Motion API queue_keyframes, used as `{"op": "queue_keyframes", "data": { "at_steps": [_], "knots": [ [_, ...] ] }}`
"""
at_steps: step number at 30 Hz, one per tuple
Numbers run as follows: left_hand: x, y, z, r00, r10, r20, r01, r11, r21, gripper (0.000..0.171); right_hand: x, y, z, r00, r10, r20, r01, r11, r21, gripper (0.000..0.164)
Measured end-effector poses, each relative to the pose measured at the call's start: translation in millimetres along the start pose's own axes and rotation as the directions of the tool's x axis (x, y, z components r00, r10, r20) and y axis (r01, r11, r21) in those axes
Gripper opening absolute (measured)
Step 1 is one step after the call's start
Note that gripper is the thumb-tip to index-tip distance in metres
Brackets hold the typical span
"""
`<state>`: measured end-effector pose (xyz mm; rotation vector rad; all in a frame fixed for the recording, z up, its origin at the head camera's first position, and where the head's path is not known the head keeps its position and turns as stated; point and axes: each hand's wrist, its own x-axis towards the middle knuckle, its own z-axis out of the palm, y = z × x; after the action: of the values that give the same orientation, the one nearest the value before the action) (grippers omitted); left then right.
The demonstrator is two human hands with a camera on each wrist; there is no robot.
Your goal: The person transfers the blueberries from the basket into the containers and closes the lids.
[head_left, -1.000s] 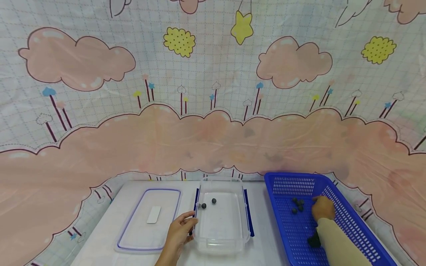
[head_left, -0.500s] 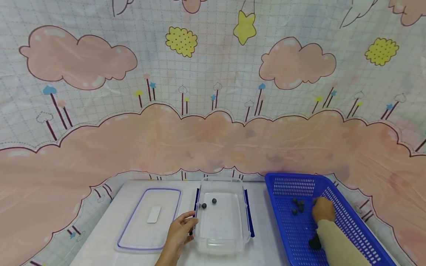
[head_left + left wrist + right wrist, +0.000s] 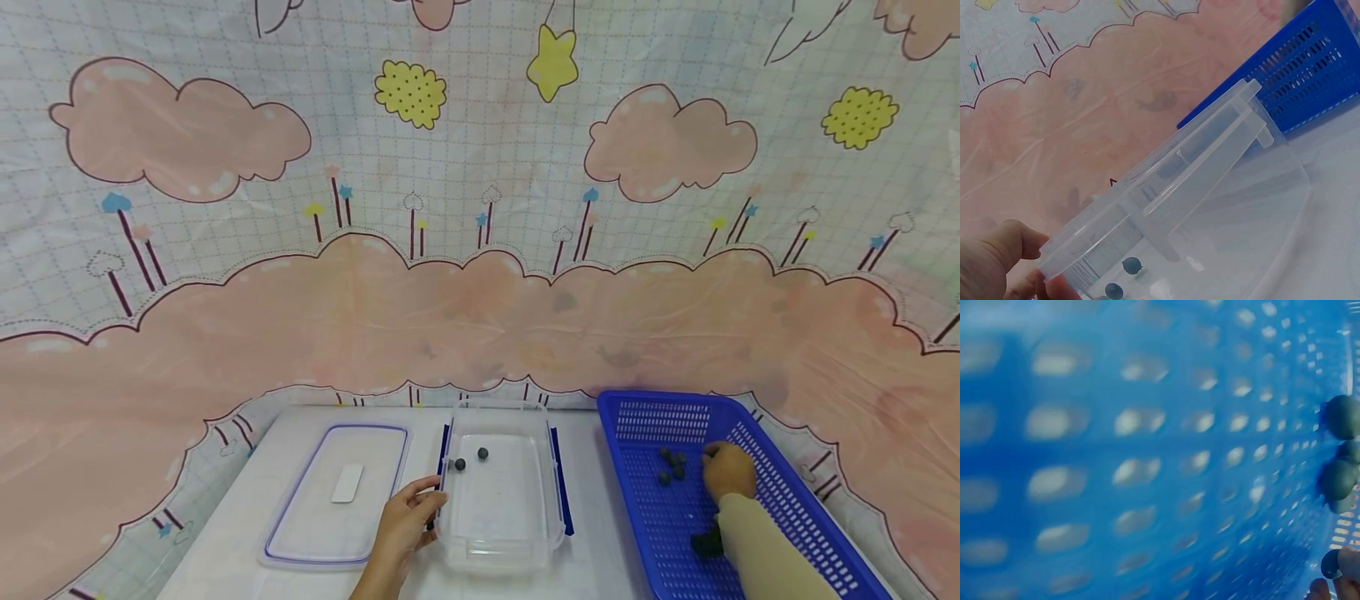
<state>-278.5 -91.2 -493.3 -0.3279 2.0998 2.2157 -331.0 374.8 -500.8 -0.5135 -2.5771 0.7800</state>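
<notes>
A clear plastic box (image 3: 501, 500) stands mid-table, with small dark balls (image 3: 482, 454) inside near its far left part. My left hand (image 3: 407, 514) grips the box's left side, thumb and fingers at the rim (image 3: 1044, 262) in the left wrist view. At right is a blue perforated basket (image 3: 637, 533), holding a group of similar dark balls (image 3: 678, 472). My right hand (image 3: 729, 471) is down in the basket, to the right of that group. In the right wrist view its fingertips (image 3: 1349, 565) pinch one dark ball (image 3: 1330, 564).
A clear lid (image 3: 315, 521) with a purple-blue edge and a white label (image 3: 347, 484) lies left of the box. Blue side flaps (image 3: 561, 483) stick out along the box. A dark lump (image 3: 707, 543) shows beside the right sleeve. Behind the white table hangs a printed cloth (image 3: 480, 325).
The right hand and forearm shift very slightly inside the basket. The left hand, the box and the balls in it stay in place.
</notes>
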Motion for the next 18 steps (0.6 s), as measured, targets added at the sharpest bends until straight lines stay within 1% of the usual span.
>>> {"op": "queue_keyframes", "data": {
  "at_steps": [6,10,14,18],
  "knots": [
    [1.1,-1.3,-1.6,1.0,0.001,0.009,-0.001,1.0,0.0,0.045,-2,-4,4,0.999,0.03,-0.033,-0.025,0.99,0.135,0.024],
    [2.1,-2.1,-2.1,1.0,0.001,0.013,-0.001,1.0,0.005,0.045,-1,-9,4,0.997,0.069,-0.038,-0.061,0.982,0.178,0.027],
    [2.2,-2.2,-2.1,1.0,0.003,0.019,-0.003,1.0,0.005,0.046,-2,-14,2,0.992,0.122,0.012,-0.122,0.97,0.211,0.03],
    [2.6,-2.2,-1.8,1.0,0.001,0.023,-0.002,1.0,0.005,0.047,-2,-16,-1,0.985,0.157,0.067,-0.169,0.955,0.245,0.034]
  ]
}}
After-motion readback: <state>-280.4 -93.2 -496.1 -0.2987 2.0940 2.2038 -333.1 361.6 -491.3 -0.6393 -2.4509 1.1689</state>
